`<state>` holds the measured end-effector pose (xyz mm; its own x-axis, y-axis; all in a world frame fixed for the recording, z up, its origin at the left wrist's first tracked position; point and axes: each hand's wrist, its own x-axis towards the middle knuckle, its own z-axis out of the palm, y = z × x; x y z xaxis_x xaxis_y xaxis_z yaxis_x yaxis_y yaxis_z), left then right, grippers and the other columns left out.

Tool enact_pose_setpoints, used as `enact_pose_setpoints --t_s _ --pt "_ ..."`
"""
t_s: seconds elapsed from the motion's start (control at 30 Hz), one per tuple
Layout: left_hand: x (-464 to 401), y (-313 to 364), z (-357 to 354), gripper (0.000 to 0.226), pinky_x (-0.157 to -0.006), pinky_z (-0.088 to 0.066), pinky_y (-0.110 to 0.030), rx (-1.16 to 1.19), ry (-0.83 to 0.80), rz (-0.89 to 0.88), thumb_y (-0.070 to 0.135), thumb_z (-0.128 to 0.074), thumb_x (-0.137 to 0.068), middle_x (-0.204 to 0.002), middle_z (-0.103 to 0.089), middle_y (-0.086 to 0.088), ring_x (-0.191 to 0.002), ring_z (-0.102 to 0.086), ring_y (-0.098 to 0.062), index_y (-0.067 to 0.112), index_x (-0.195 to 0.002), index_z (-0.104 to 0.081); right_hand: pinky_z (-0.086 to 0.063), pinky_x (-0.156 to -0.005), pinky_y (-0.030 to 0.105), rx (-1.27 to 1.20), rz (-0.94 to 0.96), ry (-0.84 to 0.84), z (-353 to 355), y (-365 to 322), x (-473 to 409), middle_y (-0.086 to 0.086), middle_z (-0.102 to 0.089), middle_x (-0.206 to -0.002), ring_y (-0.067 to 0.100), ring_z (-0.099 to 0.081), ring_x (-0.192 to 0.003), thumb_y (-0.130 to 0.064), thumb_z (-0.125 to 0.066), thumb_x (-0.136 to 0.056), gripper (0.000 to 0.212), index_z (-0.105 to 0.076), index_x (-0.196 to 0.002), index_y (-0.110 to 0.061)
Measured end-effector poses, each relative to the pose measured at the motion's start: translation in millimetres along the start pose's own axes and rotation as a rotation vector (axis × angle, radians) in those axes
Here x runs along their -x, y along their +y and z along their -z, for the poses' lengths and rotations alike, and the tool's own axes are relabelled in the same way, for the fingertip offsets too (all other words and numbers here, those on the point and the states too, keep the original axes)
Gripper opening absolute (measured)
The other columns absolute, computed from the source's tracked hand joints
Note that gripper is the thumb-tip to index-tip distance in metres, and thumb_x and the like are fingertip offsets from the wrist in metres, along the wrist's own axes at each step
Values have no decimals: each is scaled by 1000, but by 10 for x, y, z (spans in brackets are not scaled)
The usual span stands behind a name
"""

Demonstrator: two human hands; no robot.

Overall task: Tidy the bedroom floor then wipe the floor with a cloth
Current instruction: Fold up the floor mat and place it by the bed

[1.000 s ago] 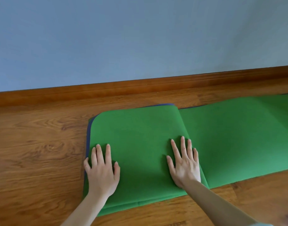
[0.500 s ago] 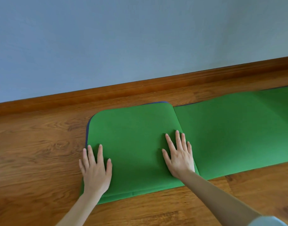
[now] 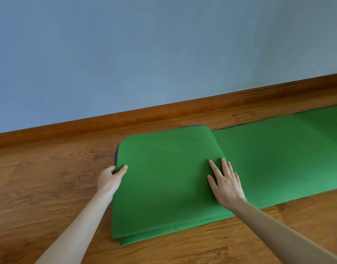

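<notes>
Wooden floor (image 3: 49,187) with a strong brown grain fills the lower half of the head view, meeting a wooden skirting board (image 3: 164,111) that runs up to the right along the foot of a plain pale blue wall (image 3: 164,44). On the floor lies a green mat (image 3: 278,159), stretched out flat toward the right edge of the view and folded back on itself at its left end, so that several green layers sit stacked one on another; the stacked edges show at the near corner, and a thin dark blue edge peeps out along the far and left sides of the fold. The left hand (image 3: 110,177) grips the left edge of the folded part, thumb on top of the green surface and fingers curled under the edge, out of sight. The right hand (image 3: 225,184) lies flat on the mat with fingers straight and slightly spread, palm down, pressing just beside the crease where the folded part meets the flat stretch; it holds nothing. Both bare forearms reach in from the bottom of the view, the left over bare floor, the right crossing the near edge of the mat.
</notes>
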<state>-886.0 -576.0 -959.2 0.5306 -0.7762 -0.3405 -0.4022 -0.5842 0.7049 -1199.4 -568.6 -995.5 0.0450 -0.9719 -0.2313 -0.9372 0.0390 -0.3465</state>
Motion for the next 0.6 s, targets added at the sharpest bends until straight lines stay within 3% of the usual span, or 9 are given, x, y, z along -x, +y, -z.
enact_pose_setpoints --t_s 0.1,0.23,0.4,0.5,0.6 --pt "64 -62 68 24 -78 -45 -37 37 -4 -27 26 -57 -92 -96 -62 -7 -90 -58 -27 5 -103 -58 -3 -117 41 -15 -40 6 16 -118 -3 11 5 -158 26 6 -146 -41 -24 -101 56 -4 -151 -28" --pt "254 -273 127 42 -103 -39 -42 9 23 -155 25 -56 -92 -128 -53 -2 -121 -48 -27 7 -129 -48 -2 -117 40 -37 0 80 99 -319 -119 13 3 -158 27 5 -146 -37 -29 -101 58 -4 -151 -25" --pt "287 -444 70 65 -108 -30 -46 69 -30 -137 9 -55 -92 -141 -43 -19 -132 -40 -31 16 -146 -19 2 -117 41 107 104 52 8 -341 -177 11 9 -158 26 10 -145 -39 -22 -101 55 -2 -151 -27" --pt "311 -443 -128 64 -112 -25 -39 -120 73 -275 3 -48 -94 -151 -30 -13 -140 -28 -26 11 -149 -16 3 -117 42 229 91 -23 -148 -253 -117 10 13 -158 27 14 -145 -43 -10 -100 55 6 -150 -27" --pt "255 -447 -283 64 -114 -22 -40 -360 123 -347 1 -41 -95 -155 -15 -17 -143 -16 -31 12 -150 -11 3 -117 42 239 85 -29 -149 -248 -146 10 11 -158 27 13 -145 -46 -3 -95 59 2 -151 -27"
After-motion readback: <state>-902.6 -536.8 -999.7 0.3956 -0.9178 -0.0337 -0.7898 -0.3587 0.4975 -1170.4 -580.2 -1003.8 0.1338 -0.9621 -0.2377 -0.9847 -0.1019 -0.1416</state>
